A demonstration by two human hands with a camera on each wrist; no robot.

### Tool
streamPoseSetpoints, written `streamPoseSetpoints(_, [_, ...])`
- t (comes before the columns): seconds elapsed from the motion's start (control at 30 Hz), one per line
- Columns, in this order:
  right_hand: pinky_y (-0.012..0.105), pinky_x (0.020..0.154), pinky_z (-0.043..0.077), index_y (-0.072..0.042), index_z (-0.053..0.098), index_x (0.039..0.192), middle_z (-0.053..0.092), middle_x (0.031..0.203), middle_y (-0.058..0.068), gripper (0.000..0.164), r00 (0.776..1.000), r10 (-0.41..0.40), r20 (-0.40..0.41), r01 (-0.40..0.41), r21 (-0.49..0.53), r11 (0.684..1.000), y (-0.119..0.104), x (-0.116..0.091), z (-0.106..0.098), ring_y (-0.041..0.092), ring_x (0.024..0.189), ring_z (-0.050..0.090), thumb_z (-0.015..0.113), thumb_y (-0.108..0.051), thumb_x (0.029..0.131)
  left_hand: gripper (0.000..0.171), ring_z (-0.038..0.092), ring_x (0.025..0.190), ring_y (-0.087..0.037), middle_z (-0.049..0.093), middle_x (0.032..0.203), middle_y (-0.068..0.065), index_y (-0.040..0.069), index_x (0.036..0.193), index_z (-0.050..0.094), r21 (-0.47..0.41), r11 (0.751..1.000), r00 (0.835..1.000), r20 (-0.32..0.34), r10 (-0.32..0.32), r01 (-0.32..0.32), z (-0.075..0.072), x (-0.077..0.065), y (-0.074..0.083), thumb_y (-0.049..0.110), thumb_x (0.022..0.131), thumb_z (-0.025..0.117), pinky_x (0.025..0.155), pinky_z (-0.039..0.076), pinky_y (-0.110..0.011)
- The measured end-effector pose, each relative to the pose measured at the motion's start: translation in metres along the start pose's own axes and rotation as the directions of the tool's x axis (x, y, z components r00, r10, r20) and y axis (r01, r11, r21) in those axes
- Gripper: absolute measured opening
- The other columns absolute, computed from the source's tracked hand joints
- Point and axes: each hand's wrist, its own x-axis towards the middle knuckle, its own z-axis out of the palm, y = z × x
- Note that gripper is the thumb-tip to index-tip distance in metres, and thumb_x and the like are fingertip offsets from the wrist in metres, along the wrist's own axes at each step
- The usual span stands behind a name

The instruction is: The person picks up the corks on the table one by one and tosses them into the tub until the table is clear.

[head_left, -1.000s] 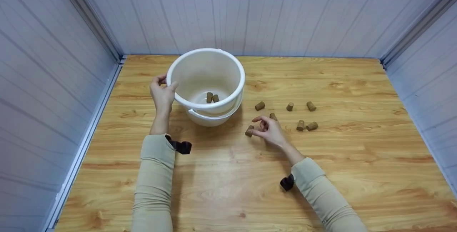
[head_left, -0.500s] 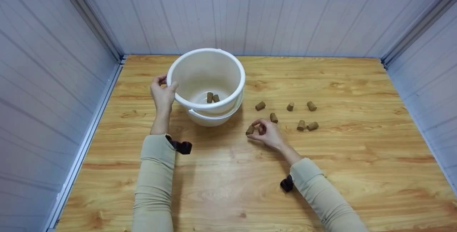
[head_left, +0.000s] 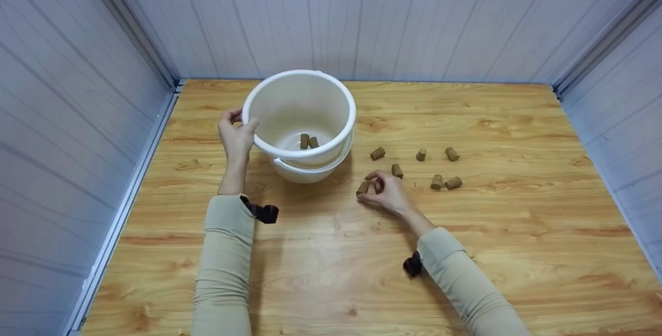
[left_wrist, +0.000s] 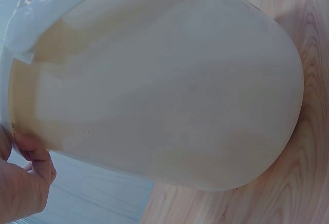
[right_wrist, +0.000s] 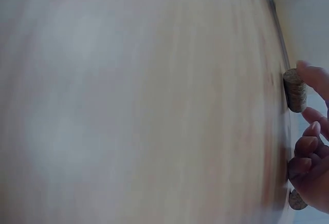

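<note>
A white bucket (head_left: 300,166) stands upright on the wooden table, its handle hanging down at the front. My left hand (head_left: 236,137) grips its rim at the left, thumb over the edge and fingers outside; in the left wrist view the bucket wall (left_wrist: 169,90) fills most of the picture. On the bucket's bottom lie two brown corks (head_left: 304,141). To the right of the bucket, my right hand (head_left: 389,194) pinches a cork (head_left: 363,187) between thumb and index finger, low at the tabletop. The right wrist view shows this cork (right_wrist: 295,91) between the fingertips, the other fingers curled.
Several more corks lie on the table to the right: one (head_left: 396,171) just behind my right hand, one (head_left: 377,153) nearer the bucket, an upright one (head_left: 421,154), and others farther right (head_left: 453,183). White panel walls (head_left: 331,20) enclose the table at the back and sides.
My right thumb and index finger have closed in around the cork beside the bucket, and the hand has shifted slightly left. The left hand and the bucket have stayed in place.
</note>
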Motion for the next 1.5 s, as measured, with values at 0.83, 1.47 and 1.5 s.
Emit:
streamPoseSetpoints(0.83, [0.024, 0.053, 0.034, -0.008, 0.062, 0.087, 0.047, 0.063, 0.000, 0.032, 0.997, 0.069, 0.027, -0.066, -0.108, 0.992, -0.0051, 0.0010, 0.0013, 0.010, 0.058, 0.042, 0.078, -0.023, 0.063, 0.037, 0.047, 0.071, -0.014, 0.045, 0.085, -0.005, -0.008, 0.107, 0.053, 0.029, 0.999, 1.000, 0.012, -0.018, 0.018, -0.0009, -0.0003, 0.0015, -0.006, 0.070, 0.057, 0.066, 0.048, -0.024])
streamPoseSetpoints(1.47, [0.024, 0.053, 0.035, -0.007, 0.062, 0.086, 0.048, 0.063, 0.003, 0.031, 0.998, 0.066, -0.003, -0.066, -0.081, 0.995, -0.0056, -0.0006, 0.0026, 0.010, 0.057, 0.042, 0.078, -0.019, 0.062, 0.037, 0.045, 0.065, -0.012, 0.045, 0.083, -0.005, -0.008, 0.105, 0.054, 0.021, 1.000, 1.000, -0.006, -0.006, 0.006, -0.0003, -0.0012, 0.0018, -0.007, 0.068, 0.058, 0.059, 0.045, -0.021])
streamPoseSetpoints(1.5, [0.023, 0.053, 0.035, -0.006, 0.062, 0.086, 0.048, 0.063, 0.003, 0.031, 0.998, 0.066, -0.005, -0.067, -0.081, 0.994, -0.0056, -0.0005, 0.0024, 0.010, 0.057, 0.042, 0.078, -0.019, 0.062, 0.037, 0.045, 0.065, -0.012, 0.045, 0.083, -0.005, -0.008, 0.105, 0.054, 0.020, 1.000, 1.000, -0.007, -0.008, 0.008, -0.0003, -0.0012, 0.0018, -0.007, 0.068, 0.058, 0.059, 0.045, -0.021])
